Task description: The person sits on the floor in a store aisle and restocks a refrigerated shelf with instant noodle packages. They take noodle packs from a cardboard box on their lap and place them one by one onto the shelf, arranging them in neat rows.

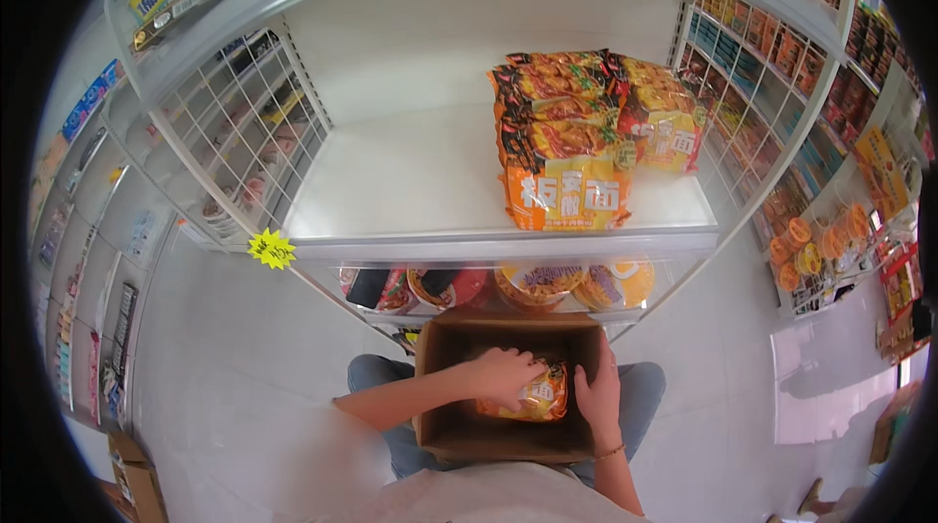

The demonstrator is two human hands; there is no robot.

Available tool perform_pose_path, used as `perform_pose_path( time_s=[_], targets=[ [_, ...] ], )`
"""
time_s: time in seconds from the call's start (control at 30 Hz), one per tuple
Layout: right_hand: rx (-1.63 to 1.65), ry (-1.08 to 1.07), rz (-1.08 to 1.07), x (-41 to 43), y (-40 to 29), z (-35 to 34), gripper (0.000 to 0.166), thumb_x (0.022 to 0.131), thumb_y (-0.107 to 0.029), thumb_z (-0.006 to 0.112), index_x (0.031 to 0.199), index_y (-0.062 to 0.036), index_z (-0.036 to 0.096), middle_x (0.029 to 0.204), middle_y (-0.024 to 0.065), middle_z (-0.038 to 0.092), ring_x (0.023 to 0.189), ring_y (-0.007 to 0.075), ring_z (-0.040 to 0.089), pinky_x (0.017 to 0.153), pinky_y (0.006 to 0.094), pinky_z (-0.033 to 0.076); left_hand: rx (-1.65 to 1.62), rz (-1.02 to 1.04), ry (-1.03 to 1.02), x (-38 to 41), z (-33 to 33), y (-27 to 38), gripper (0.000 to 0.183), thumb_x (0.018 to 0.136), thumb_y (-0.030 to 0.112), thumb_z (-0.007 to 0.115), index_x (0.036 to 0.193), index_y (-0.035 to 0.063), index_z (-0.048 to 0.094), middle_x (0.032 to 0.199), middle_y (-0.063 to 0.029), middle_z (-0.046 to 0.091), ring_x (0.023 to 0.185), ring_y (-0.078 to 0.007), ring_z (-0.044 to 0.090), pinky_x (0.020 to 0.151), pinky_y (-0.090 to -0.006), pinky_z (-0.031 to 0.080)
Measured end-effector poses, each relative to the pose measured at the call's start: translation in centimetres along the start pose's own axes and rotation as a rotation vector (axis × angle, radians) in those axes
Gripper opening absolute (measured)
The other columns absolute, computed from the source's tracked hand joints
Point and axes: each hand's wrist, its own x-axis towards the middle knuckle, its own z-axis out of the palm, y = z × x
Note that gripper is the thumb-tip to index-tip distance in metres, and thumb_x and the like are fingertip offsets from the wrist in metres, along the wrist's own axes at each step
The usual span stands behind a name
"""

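An open cardboard box (506, 450) rests before me between my knees. Inside it lies an orange and yellow instant noodle packet (546, 395), partly covered by my left hand (506, 376). The fingers and thumb of that hand span the packet's left part and grip it. My right hand (602, 387) holds the box's right wall, with the thumb on the inner side. Ahead, similar orange noodle packets (568, 171) stand in a row at the right of a white shelf (396, 178). A second row of red and yellow packets (663, 120) stands beside them, against the right side.
Wire grid panels (242, 134) bound the shelf on both sides. On the lower shelf stand several instant noodle tubs (542, 285). A yellow star-shaped price tag (272, 249) hangs at the front left corner. Another cardboard box (139, 479) sits on the floor at left.
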Motion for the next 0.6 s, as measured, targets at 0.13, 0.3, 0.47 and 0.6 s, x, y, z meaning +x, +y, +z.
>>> perform_pose_path(
  time_s=[0.13, 0.3, 0.47, 0.6],
  targets=[
    [-0.013, 0.000, -0.006, 0.1, -0.2, 0.1, 0.076, 0.087, -0.007, 0.065, 0.155, -0.0038, 0.032, 0.141, 0.0268, 0.051, 0.128, 0.0446, 0.051, 0.107, 0.0469, 0.045, -0.285, 0.245, 0.136, -9.8, -10.1, -1.7, 0.086, 0.074, 0.031, 0.081, 0.148, 0.0093, 0.045, 0.139, -0.0151, 0.054, 0.128, -0.0342, 0.054, 0.103, -0.0429, 0.048],
    [-0.028, 0.004, -0.021, 0.5, 0.4, 0.3, 0.078, 0.085, -0.008, 0.067, 0.155, -0.0032, 0.032, 0.141, 0.0262, 0.051, 0.127, 0.0444, 0.051, 0.106, 0.0472, 0.046, -0.266, 0.047, 0.692, -17.6, -18.6, -2.1, 0.081, 0.070, 0.025, 0.084, 0.142, 0.0067, 0.052, 0.146, -0.0163, 0.053, 0.132, -0.0347, 0.054, 0.108, -0.0415, 0.046],
    [-0.042, -0.001, -0.022, 0.5, 0.2, 0.2, 0.079, 0.085, -0.009, 0.067, 0.155, -0.0033, 0.031, 0.141, 0.0259, 0.051, 0.128, 0.0441, 0.051, 0.107, 0.0468, 0.045, 0.209, -0.312, 1.216, -14.3, -21.4, -8.5, 0.080, 0.067, 0.021, 0.085, 0.139, 0.0089, 0.053, 0.143, -0.0141, 0.052, 0.132, -0.0340, 0.051, 0.107, -0.0448, 0.044],
    [-0.013, -0.019, -0.015, 0.4, -0.4, 0.1, 0.079, 0.085, -0.010, 0.067, 0.155, -0.0033, 0.031, 0.141, 0.0258, 0.051, 0.128, 0.0440, 0.050, 0.107, 0.0467, 0.044, 0.521, -0.511, 1.176, -9.5, -22.7, -16.1, 0.078, 0.066, 0.021, 0.087, 0.136, 0.0121, 0.053, 0.144, -0.0131, 0.049, 0.135, -0.0327, 0.046, 0.106, -0.0504, 0.042]
  ],
)
